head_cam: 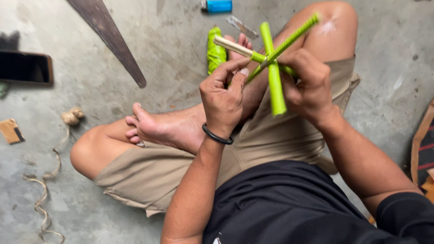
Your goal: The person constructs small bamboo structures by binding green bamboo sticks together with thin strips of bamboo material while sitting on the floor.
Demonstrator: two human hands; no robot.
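Both hands grip crossed green-wrapped bamboo sticks [274,75]: left hand [224,99] fingers clamped at crossing, right hand [309,85] fingers clamped beside it. Green tape roll [214,51] & blue lighter [217,5] lie beyond fingers on concrete floor [168,37].

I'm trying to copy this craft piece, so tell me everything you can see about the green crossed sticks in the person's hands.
The green crossed sticks are thin rods wrapped in bright green tape, meeting near their middles above the person's lap. One hangs nearly vertical, another slants up to the right, and a third ends in bare pale wood at the upper left. The left hand pinches near the crossing; the right hand grips from the other side.
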